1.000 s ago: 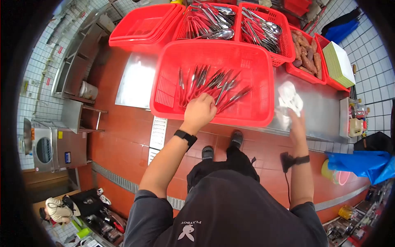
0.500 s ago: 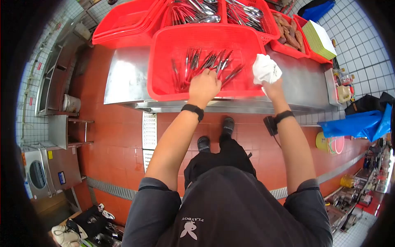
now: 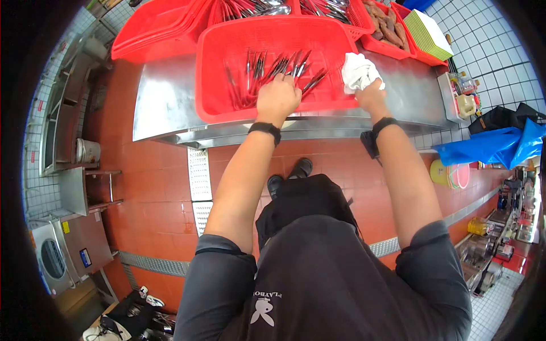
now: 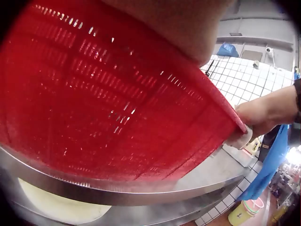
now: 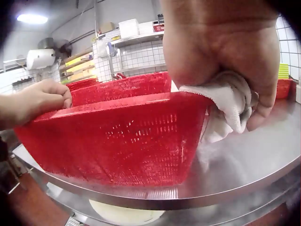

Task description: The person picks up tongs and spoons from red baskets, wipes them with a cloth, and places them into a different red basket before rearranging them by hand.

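1. While your left hand (image 3: pixel 277 101) stays at the front rim of the red basket (image 3: pixel 284 31), your right hand (image 3: pixel 372 95) has come in from the bare worktop (image 3: pixel 412 94) on the right, bringing the white cloth (image 3: pixel 359 73) along.
2. My read: the cloth is now on the basket, so you're probably wiping its edge.
3. Right fingers are curled round the cloth, which looks lapped over the basket's corner in the right wrist view.
4. Left fingers? Can't tell how closed they are, or if they've got the rim or a handle; the basket wall hides them in the left wrist view.
5. Your red-handled utensils (image 3: pixel 276 68) lie inside the basket, upper middle of the head view.
6. The cutlery baskets (image 3: pixel 363 20) get chopped off by the top edge.
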Demonstrator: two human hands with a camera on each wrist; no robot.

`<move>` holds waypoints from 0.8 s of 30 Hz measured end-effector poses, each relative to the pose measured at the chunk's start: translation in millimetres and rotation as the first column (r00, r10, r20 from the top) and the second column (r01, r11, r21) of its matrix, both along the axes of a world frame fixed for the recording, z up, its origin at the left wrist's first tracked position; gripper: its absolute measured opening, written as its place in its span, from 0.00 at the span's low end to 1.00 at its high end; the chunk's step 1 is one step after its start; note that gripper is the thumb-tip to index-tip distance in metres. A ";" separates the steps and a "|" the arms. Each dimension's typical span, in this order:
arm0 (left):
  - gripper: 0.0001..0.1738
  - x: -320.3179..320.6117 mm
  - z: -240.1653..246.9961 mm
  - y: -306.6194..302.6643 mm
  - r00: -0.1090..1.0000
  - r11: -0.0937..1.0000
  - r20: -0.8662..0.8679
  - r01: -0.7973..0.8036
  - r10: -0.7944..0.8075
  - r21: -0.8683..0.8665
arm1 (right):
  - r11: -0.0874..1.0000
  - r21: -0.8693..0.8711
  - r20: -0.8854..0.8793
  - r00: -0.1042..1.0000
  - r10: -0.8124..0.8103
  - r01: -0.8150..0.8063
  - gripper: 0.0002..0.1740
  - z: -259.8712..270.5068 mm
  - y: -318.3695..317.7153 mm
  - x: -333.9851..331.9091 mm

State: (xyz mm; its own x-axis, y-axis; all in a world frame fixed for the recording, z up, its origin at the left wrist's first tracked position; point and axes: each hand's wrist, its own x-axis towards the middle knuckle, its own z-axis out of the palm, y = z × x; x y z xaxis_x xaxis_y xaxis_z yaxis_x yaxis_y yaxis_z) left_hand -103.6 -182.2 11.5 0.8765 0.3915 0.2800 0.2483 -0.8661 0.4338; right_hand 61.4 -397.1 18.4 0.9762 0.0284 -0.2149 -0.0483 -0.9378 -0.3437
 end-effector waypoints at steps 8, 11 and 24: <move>0.12 -1.3 -3.4 0.1 0.997 0.997 0.068 -0.024 0.019 0.070 | 0.997 0.051 0.035 0.998 0.052 -0.054 0.56 -8.2 -4.8 6.3; 0.14 -0.8 -1.3 0.8 0.999 0.997 0.051 -0.003 -0.001 0.081 | 0.994 0.093 0.053 0.998 0.046 -0.051 0.54 -13.8 -6.5 8.7; 0.12 -0.9 -1.4 0.9 0.999 1.000 0.038 -0.024 0.024 0.010 | 0.988 0.129 0.048 0.995 0.082 -0.088 0.54 -17.0 -10.8 11.6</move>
State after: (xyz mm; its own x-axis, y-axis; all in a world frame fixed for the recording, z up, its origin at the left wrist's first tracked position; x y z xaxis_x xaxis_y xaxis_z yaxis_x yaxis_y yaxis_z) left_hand -104.5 -181.2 10.0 0.8556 0.4093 0.3169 0.2527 -0.8645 0.4344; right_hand 73.0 -408.0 1.5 0.9772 0.1367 -0.1625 0.0467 -0.8848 -0.4637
